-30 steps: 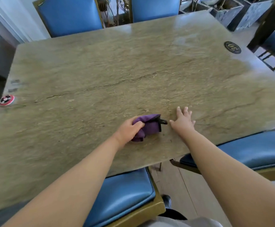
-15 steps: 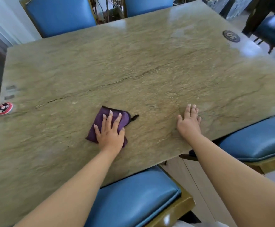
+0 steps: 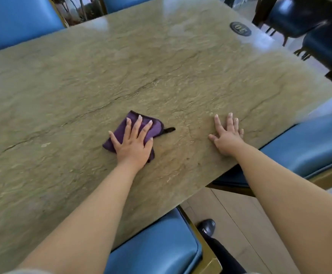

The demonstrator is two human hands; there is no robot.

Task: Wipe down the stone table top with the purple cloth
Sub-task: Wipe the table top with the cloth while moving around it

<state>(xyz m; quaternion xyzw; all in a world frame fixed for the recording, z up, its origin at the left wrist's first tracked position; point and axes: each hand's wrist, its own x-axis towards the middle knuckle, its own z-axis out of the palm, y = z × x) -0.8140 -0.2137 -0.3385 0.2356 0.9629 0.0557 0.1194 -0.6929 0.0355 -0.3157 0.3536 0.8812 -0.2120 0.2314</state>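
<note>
The left hand [image 3: 134, 144] presses flat, fingers straight, on the cloth [image 3: 154, 126]. The right hand [image 3: 226, 138] lies flat on the table [image 3: 161, 66].

A second ago the left hand [image 3: 134, 146] gripped the purple cloth [image 3: 153, 126] bunched up just beside the right hand [image 3: 226, 139] — now the cloth lies flattened on the counter [image 3: 161, 76] under straight, spread fingers [image 3: 128, 128], well apart from the right hand. The cloth's black loop [image 3: 170, 129] trails toward the right.
</note>
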